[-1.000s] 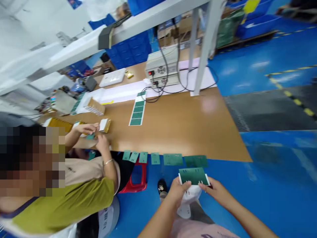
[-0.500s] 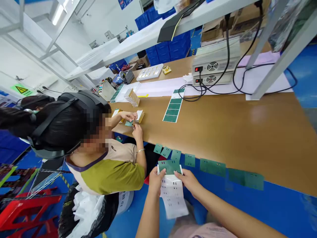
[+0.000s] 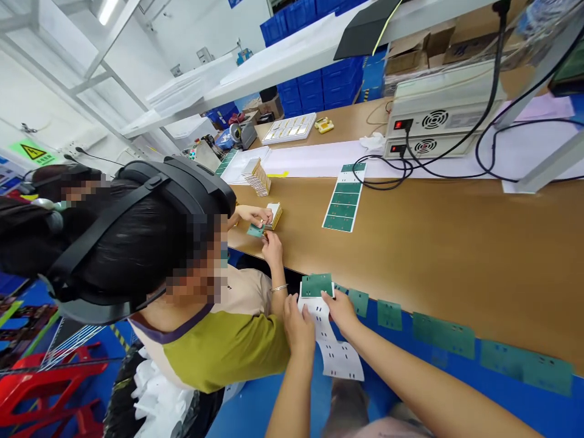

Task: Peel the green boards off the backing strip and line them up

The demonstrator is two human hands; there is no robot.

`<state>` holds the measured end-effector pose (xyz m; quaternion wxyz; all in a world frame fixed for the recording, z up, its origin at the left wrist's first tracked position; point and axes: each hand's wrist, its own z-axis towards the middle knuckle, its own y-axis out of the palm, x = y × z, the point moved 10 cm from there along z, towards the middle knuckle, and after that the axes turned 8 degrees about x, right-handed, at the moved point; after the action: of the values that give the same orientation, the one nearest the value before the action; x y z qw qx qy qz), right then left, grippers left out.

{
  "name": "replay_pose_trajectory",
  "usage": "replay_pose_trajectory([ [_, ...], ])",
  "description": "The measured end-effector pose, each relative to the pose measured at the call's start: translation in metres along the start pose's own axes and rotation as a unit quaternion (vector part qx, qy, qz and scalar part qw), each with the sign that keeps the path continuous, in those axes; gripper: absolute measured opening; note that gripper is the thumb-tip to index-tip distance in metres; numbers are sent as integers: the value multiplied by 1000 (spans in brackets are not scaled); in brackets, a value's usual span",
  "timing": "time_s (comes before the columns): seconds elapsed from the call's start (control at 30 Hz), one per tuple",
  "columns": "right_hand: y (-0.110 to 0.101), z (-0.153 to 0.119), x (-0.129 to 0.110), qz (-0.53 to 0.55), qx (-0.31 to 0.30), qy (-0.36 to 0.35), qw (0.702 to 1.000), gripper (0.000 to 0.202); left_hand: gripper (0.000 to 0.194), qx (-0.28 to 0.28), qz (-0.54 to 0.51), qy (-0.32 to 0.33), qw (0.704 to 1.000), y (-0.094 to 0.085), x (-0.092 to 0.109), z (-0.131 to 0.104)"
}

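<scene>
Green label (image 3: pixel 317 285) sat atop the white backing (image 3: pixel 342 360), near the table (image 3: pixel 429 243) edge. Right hand (image 3: pixel 342 313) pinched the backing; left hand (image 3: pixel 298 328) at its left edge, grip unclear. Lower backing hung bare; I read one label left.

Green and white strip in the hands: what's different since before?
The green and white strip moved left along the table, towards the co-worker. The right hand kept hold; whether the left hand still grips is unclear. The green sheet stayed put.
</scene>
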<state>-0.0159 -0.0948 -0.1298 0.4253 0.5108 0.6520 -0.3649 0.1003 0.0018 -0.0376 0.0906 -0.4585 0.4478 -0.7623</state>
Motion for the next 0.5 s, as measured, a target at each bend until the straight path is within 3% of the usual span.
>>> replay_pose_trajectory([
  [0.07, 8, 5, 0, -24, 13, -9, 1000, 31, 36, 2, 58, 74, 996, 2, 14, -6],
  [0.17, 20, 11, -2, -60, 28, -18, 998, 31, 38, -19, 89, 115, 989, 10, 17, -8],
  [0.37, 26, 19, -12, -111, 51, -30, 992, 31, 42, -105, 120, 104, 982, 24, 5, 10],
  [0.5, 23, 19, -17, -131, 57, -46, 989, 31, 41, -124, 88, 75, 985, 25, 1, 12],
])
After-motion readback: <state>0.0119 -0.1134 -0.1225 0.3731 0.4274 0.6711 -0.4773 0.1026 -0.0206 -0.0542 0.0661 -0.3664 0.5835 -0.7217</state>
